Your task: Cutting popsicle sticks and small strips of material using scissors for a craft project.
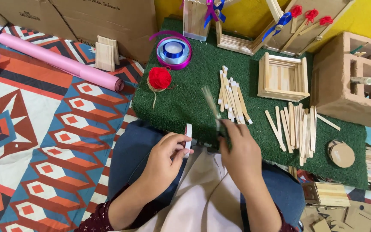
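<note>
My left hand (165, 159) holds a small white tape roll (188, 137) upright between thumb and fingers, over my lap. My right hand (238, 151) grips a thin wooden stick (210, 101), which is blurred and points up and left over the green turf mat (185, 99). Its lower end is hidden in my fingers, where something dark also shows. Just beyond my right hand lies a bunch of wooden craft sticks (232, 95) with white-tipped ends.
A second pile of sticks (296, 128) lies at the right beside a cardboard disc (342, 154). A square stick frame (283, 77), red yarn ball (159, 78), ribbon spools (173, 51), a brick (353, 77), a pink paper roll (61, 62) and cardboard boxes surround the mat.
</note>
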